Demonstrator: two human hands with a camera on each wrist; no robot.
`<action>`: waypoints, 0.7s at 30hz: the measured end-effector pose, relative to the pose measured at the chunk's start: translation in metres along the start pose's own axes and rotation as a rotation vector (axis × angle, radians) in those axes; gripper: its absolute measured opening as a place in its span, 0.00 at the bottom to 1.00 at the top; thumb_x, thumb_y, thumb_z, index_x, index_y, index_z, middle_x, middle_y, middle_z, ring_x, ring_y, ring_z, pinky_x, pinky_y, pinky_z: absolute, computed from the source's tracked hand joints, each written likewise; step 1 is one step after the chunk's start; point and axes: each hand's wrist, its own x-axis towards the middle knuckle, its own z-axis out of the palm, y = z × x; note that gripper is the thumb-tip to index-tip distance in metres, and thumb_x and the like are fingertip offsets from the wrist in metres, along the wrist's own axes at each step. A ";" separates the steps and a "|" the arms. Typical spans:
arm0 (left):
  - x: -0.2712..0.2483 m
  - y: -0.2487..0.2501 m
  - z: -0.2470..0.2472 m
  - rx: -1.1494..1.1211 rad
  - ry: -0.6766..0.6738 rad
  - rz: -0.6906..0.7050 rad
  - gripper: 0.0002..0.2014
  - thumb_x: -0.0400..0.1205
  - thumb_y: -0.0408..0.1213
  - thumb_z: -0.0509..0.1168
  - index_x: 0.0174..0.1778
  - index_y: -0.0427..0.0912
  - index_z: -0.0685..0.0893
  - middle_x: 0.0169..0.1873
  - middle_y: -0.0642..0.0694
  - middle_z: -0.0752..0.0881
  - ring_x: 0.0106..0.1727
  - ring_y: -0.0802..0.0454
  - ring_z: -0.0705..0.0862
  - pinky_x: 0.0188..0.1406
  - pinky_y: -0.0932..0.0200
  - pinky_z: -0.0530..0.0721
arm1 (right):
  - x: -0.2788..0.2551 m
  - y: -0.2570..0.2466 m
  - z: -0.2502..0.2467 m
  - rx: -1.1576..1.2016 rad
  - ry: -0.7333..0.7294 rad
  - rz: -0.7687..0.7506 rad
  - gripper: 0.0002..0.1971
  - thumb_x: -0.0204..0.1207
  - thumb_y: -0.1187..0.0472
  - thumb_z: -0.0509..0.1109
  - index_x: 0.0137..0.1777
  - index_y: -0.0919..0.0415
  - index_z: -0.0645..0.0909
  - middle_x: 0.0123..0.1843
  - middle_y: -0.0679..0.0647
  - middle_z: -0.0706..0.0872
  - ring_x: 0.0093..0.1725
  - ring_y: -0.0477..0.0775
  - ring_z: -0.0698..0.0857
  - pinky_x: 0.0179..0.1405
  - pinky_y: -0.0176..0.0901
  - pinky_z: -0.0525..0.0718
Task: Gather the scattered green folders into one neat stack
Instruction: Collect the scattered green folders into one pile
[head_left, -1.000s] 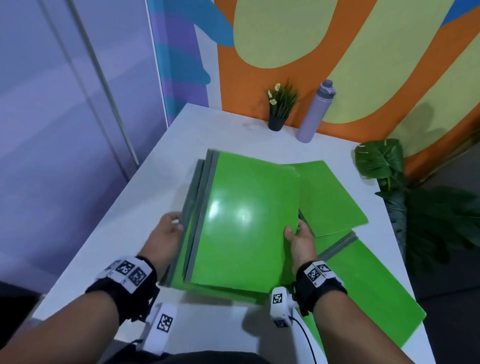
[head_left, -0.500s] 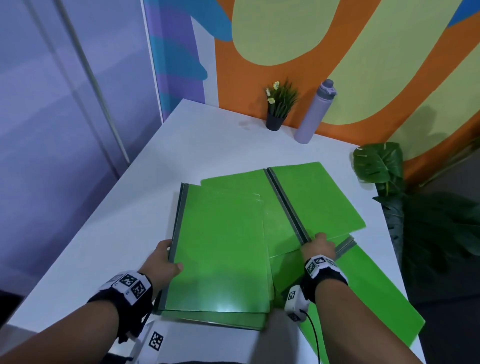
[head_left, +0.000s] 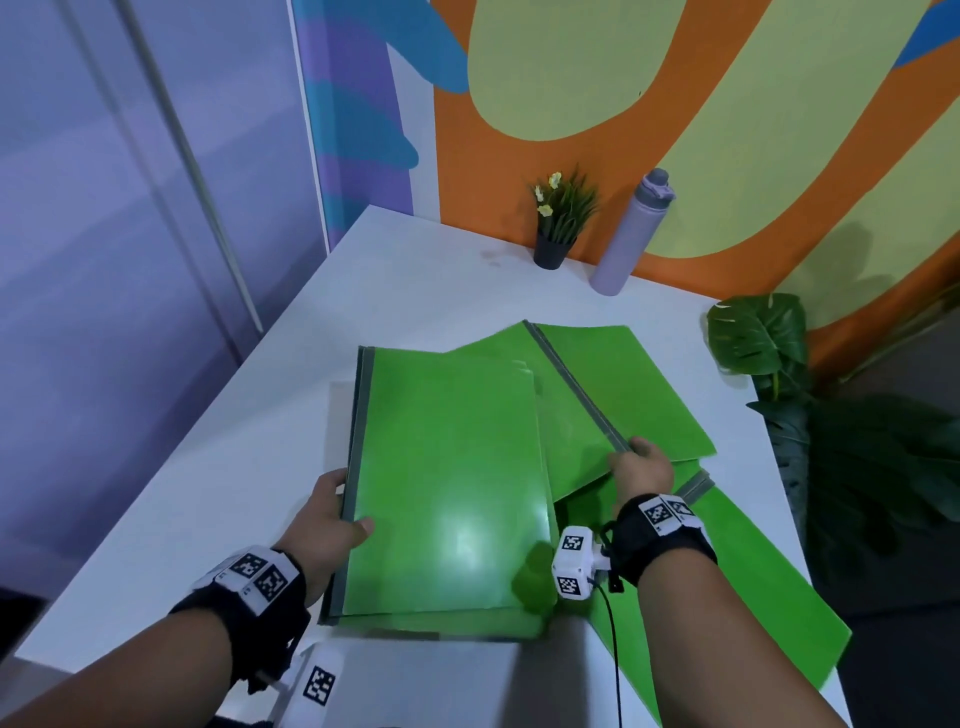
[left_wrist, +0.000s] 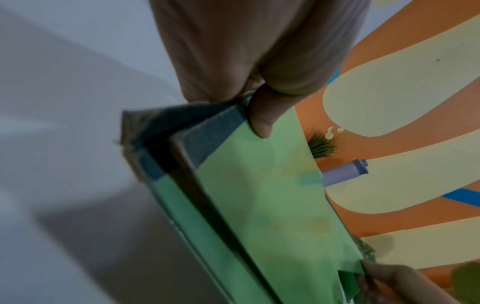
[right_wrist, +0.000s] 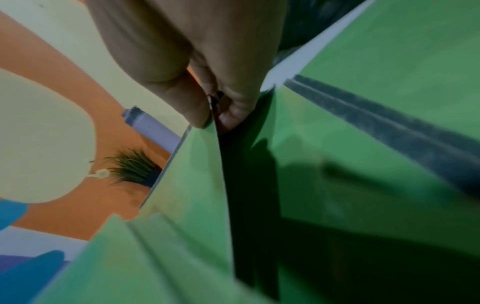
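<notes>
Now left hand (head_left: 332, 512) grips stack (head_left: 447, 499); right hand (head_left: 641, 467) pinches folder (head_left: 623, 384).

Glossy green folders (head_left: 447, 483), loosely overlapped

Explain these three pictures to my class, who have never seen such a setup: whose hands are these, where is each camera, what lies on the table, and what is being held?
No machine here: a person works with bare hands, wearing one camera on the head and one on each wrist. The head view looks down on a white table. The two close-ups look along each hand. The left hand grips the grey spine edge of a stack of green folders. The right hand pinches the edge of another green folder lying askew beside the stack; a third folder lies nearer the table's right edge. At the back stand a small potted plant and a lilac bottle.
</notes>
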 end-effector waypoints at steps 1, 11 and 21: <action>0.001 0.003 -0.001 -0.046 0.007 0.004 0.34 0.79 0.20 0.66 0.78 0.45 0.63 0.65 0.42 0.79 0.66 0.40 0.78 0.69 0.46 0.75 | 0.001 -0.005 -0.005 -0.100 0.022 -0.075 0.24 0.74 0.74 0.65 0.71 0.62 0.77 0.63 0.60 0.83 0.45 0.56 0.82 0.47 0.42 0.81; 0.015 -0.002 -0.005 -0.132 0.028 -0.103 0.34 0.78 0.15 0.63 0.78 0.40 0.64 0.67 0.40 0.77 0.70 0.37 0.75 0.76 0.38 0.70 | -0.021 -0.035 -0.046 -0.276 0.298 -0.569 0.12 0.78 0.73 0.60 0.55 0.63 0.82 0.66 0.61 0.76 0.57 0.59 0.79 0.64 0.61 0.76; 0.024 -0.004 0.006 -0.318 -0.013 -0.271 0.44 0.74 0.60 0.70 0.79 0.37 0.65 0.75 0.38 0.73 0.77 0.30 0.70 0.72 0.29 0.70 | -0.128 -0.020 -0.014 -0.146 -0.081 -1.274 0.06 0.80 0.61 0.65 0.55 0.59 0.78 0.44 0.48 0.88 0.32 0.34 0.82 0.31 0.23 0.80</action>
